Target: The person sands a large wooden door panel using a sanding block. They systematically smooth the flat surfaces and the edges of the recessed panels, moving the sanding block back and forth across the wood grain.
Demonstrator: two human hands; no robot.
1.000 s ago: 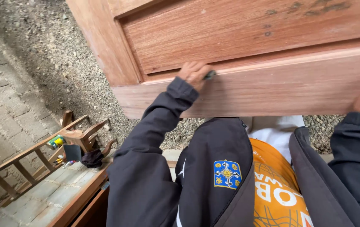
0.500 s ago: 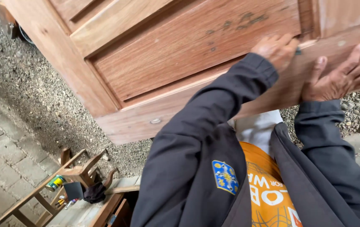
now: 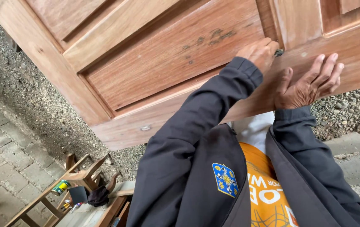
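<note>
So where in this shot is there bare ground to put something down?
The brick paving left of the wooden frame lies bare, and so do the slabs under the right hand. The frame is crowded: a can, a dark cloth, small bits.

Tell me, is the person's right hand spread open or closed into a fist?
Spread open. The right hand lies flat against the wooden door, its fingers stretched out and apart.

1. The large reddish-brown panelled wooden door (image 3: 154, 71) fills the upper view, blocking any passage upward or forward.
2. Both hands (image 3: 306, 84) press against its lower rail, leaving no gap there.
3. Below the door's bottom edge, grey gravel ground (image 3: 32, 101) lies open.
4. Lower left, a small wooden frame stand (image 3: 79, 178) carrying cans obstructs the paving.
</note>
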